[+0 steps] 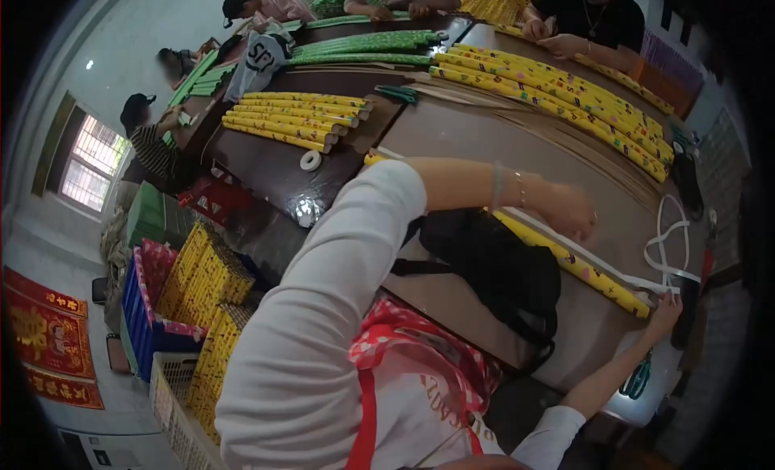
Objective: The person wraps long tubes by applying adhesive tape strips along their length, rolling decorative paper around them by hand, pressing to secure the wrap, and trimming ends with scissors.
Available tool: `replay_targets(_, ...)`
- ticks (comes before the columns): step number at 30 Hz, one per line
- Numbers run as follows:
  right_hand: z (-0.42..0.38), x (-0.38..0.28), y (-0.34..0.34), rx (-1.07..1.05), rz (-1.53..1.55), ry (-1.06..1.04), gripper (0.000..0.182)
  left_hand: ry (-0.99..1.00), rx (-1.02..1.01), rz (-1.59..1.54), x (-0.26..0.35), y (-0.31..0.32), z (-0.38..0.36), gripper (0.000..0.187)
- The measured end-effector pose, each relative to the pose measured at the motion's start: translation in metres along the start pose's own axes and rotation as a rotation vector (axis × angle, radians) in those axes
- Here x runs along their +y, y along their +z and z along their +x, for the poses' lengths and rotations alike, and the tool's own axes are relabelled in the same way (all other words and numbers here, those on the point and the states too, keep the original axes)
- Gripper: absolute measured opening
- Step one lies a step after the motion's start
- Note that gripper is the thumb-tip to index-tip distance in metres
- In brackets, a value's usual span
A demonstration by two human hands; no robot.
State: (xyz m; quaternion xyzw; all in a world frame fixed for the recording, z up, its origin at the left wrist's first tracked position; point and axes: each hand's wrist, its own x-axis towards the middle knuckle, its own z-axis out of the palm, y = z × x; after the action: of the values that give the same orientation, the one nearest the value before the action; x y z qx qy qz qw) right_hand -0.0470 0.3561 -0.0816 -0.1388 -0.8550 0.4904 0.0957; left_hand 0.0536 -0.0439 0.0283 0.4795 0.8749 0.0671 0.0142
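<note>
- yellow roll [581,266], right of centre in frame: probably light, stiffish, dents if squeezed; i'd hold it gently near both ends
- long axis slants, one end pointing lower right
- white strip [642,283] runs alongside
- right hand [663,311]: fingertips pinched on the strip by that end
- left hand [569,211]: loosely curled, blurry, can't tell if it's holding anything
- black bag [492,256] just below

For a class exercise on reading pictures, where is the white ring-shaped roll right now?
In the head view, the white ring-shaped roll lies left of centre on the dark table, just below the right ends of the left-hand row of yellow tubes.
</note>
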Motion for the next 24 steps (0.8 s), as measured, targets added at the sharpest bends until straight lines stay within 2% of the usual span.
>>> replay_targets(2, 0.013, 0.021, -0.006, 0.035, -0.013, -0.089, 0.055, -0.154, 0.082, -0.214, 0.005, -0.013, -0.048, 0.022)
replay_targets(3, -0.005, -0.002, -0.016, 0.130, -0.265, -0.181, 0.051, -0.304, 0.112, -0.239, 0.016, -0.023, -0.076, 0.023)
replay_targets(4, -0.014, -0.008, -0.027, 0.133, -0.315, -0.181, 0.051, -0.296, 0.302, -0.315, 0.013, -0.015, -0.106, 0.022)
replay_targets(6, -0.026, -0.030, -0.035, 0.285, -0.194, -0.198, 0.047, -0.549, 0.404, -0.338, 0.032, -0.015, -0.157, 0.021)
replay_targets(7, -0.062, -0.070, -0.034, 0.388, -0.299, -0.219, 0.040, -0.677, 0.437, -0.338, 0.042, -0.012, -0.181, 0.022)
replay_targets(8, -0.074, -0.078, -0.031, 0.386, -0.317, -0.228, 0.040, -0.746, 0.415, -0.310, 0.048, -0.008, -0.204, 0.023)
replay_targets(9, -0.085, -0.083, -0.028, 0.225, -0.272, -0.374, 0.034, -0.816, 0.385, -0.279, 0.053, -0.001, -0.222, 0.025)
replay_targets(10, -0.098, -0.088, -0.024, 0.063, -0.223, -0.512, 0.028, -0.818, 0.384, -0.293, 0.055, 0.010, -0.234, 0.025)
replay_targets(12, -0.148, -0.124, -0.011, -0.302, -0.334, -0.758, 0.020, -0.807, 0.489, -0.160, 0.055, 0.031, -0.250, 0.031)
replay_targets(14, -0.164, -0.129, -0.001, -0.388, -0.488, -0.960, 0.024, -0.790, 0.463, -0.231, 0.059, 0.027, -0.249, 0.036)
replay_targets(15, -0.168, -0.131, 0.002, -0.412, -0.541, -1.026, 0.027, -0.809, 0.401, -0.198, 0.058, 0.027, -0.249, 0.038)
replay_targets(17, -0.166, -0.133, 0.005, -0.595, -0.592, -0.915, 0.030, -0.794, 0.297, -0.114, 0.052, 0.033, -0.247, 0.042)
replay_targets(19, -0.167, -0.126, 0.009, -0.547, -0.664, -0.901, 0.031, -0.702, 0.318, -0.119, 0.048, 0.036, -0.250, 0.034)
replay_targets(21, -0.172, -0.134, 0.010, -0.619, -0.658, -0.845, 0.032, -0.752, 0.333, -0.137, 0.046, 0.041, -0.249, 0.033)
replay_targets(23, -0.160, -0.110, 0.019, -0.446, -0.652, -1.051, 0.030, -0.741, 0.359, -0.143, 0.042, 0.046, -0.251, 0.033)
replay_targets(24, -0.162, -0.114, 0.019, -0.477, -0.649, -1.012, 0.029, -0.701, 0.360, -0.157, 0.043, 0.046, -0.253, 0.033)
